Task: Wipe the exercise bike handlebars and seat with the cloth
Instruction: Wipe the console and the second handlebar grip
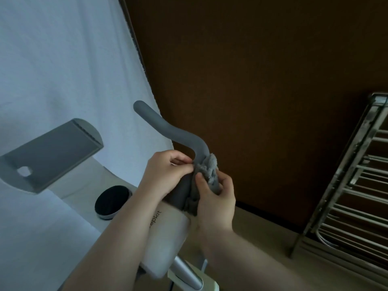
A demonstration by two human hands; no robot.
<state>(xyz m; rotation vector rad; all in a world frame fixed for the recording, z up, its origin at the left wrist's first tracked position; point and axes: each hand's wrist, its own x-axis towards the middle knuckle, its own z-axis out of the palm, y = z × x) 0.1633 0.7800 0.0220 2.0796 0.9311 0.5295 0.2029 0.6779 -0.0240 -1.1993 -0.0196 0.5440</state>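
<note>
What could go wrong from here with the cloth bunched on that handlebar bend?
The cloth is wadded at the handlebar bend, pinched by the left hand and gripped by the right hand, so it may wipe only a narrow strip. The upper handlebar end may get skipped. The seat is out of view.

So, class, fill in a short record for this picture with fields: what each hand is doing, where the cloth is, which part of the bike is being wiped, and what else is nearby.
left hand: left hand pinches an edge of the cloth
right hand: right hand grips the cloth against the bar
cloth: grey cloth wrapped round the handlebar
part being wiped: lower stretch of the grey handlebar, below its bend
seat: not in view
nearby: round black knob, grey tablet holder, metal rack, white curtain
</note>
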